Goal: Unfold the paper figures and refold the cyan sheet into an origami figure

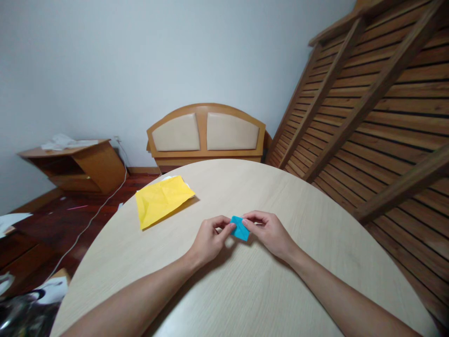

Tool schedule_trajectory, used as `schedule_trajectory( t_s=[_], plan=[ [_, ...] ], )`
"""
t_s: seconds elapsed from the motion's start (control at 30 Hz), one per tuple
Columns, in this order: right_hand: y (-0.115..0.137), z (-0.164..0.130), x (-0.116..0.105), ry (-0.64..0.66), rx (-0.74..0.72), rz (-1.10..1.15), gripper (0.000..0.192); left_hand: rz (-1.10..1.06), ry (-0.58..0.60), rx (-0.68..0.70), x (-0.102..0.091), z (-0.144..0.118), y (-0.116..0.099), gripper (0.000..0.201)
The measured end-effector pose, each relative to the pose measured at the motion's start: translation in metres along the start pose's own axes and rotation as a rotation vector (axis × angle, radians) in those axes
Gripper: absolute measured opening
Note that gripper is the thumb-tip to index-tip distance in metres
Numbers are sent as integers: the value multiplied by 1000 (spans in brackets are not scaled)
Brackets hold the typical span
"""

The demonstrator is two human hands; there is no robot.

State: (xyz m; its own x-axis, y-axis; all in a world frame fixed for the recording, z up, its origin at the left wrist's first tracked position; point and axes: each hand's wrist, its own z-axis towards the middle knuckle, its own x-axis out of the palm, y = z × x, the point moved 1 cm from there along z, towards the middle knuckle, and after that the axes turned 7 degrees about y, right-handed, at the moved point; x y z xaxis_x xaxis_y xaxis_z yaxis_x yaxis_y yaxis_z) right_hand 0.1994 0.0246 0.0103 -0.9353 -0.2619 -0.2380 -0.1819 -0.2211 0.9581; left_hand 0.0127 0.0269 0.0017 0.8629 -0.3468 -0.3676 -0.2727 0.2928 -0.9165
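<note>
hands [210,238] [267,232] two, blue paper [240,228] one

A small blue folded paper [240,228], seemingly tilted, just above the table.

A plain pale wall [140,56] fills the back of the room, evenly lit. Against it leans a wooden headboard [206,133] with two beige padded panels. To the right, a slatted wooden bed frame [379,103] stands tilted against the wall (its crossbeams run diagonally). At the left, a low wooden cabinet [75,166] carries crumpled white sheets on top, and a white cable [96,213] trails from the wall socket across the dark reddish wood floor [59,220]. The round, light-grained tabletop [280,187] takes up the foreground.
</note>
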Motion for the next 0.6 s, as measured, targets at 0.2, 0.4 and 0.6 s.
schedule_trajectory(
  t_s=[0.2, 0.4, 0.6],
  plan=[
    [4, -2, 3, 29, -34, -30, 22, 91, 52, 11, 0, -3, -5, 30],
    [5, -5, 3, 66, -29, -47, 21, 115, 88, 13, 1, -5, -6, 30],
    [3, -5, 5, 62, -40, -87, 19, 119, 105, 1, 2, -5, -5, 29]
  ],
)
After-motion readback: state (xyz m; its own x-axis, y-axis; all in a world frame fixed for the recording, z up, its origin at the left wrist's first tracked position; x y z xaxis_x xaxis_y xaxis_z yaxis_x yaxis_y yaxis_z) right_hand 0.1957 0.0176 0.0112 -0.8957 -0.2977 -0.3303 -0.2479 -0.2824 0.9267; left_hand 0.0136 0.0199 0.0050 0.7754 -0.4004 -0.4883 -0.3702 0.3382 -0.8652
